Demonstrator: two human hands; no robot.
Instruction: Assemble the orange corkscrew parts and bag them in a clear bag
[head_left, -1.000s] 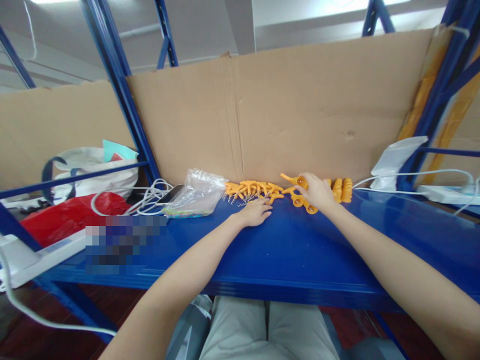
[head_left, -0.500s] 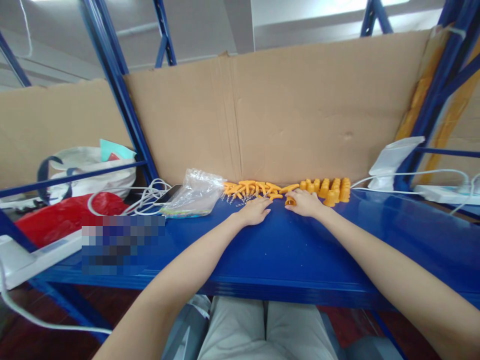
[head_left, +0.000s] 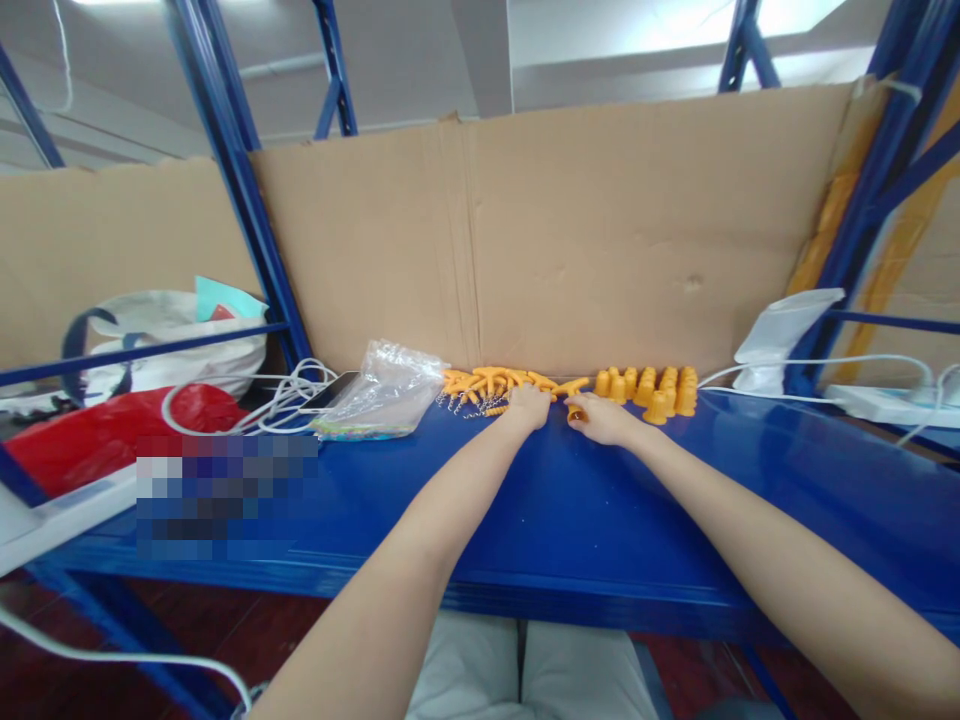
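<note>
My right hand (head_left: 606, 418) is closed around an orange plastic cup-shaped piece (head_left: 576, 414), its open end turned toward me. Against the back board lies a heap of orange-handled corkscrews (head_left: 491, 378), their metal spirals pointing forward. My left hand (head_left: 529, 404) reaches into the right half of this heap; the back of the hand hides its fingers, so any hold on a corkscrew cannot be made out. To the right of my right hand, several more orange cup-shaped pieces (head_left: 658, 405) stand in rows.
A clear plastic bag (head_left: 394, 385) lies left of the corkscrews, beside coiled white cables (head_left: 289, 400) and a red bag (head_left: 127, 435). Cardboard (head_left: 585, 240) walls off the back of the blue table (head_left: 562, 520). A power strip (head_left: 885, 402) sits at the right.
My left hand has moved right and farther into the corkscrew heap, its fingers now out of sight. My right hand keeps the orange cup-shaped piece at nearly the same spot.
</note>
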